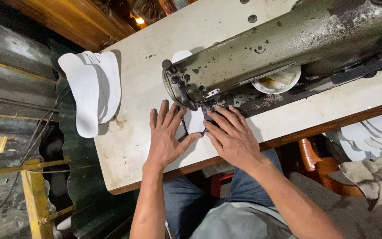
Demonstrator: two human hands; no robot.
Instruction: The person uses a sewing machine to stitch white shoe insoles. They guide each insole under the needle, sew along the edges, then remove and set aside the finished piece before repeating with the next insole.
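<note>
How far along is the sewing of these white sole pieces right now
Done, apparently: a stack of white insole-shaped pieces lies at the table's far left edge, though I can't tell if those are stitched. In hand: the left hand and right hand press a white piece flat under the sewing machine head. Left, perhaps: another pile of white pieces sits beside the person's right arm, below the table.

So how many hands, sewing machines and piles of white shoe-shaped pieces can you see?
Hands: 2, the left hand and the right hand, both flat on a white piece under the needle.
Sewing machines: 1, the grey-green sewing machine.
Piles of white shoe-shaped pieces: 2, the pile at the table's far left edge and the pile low on the right.
Total: 5
</note>
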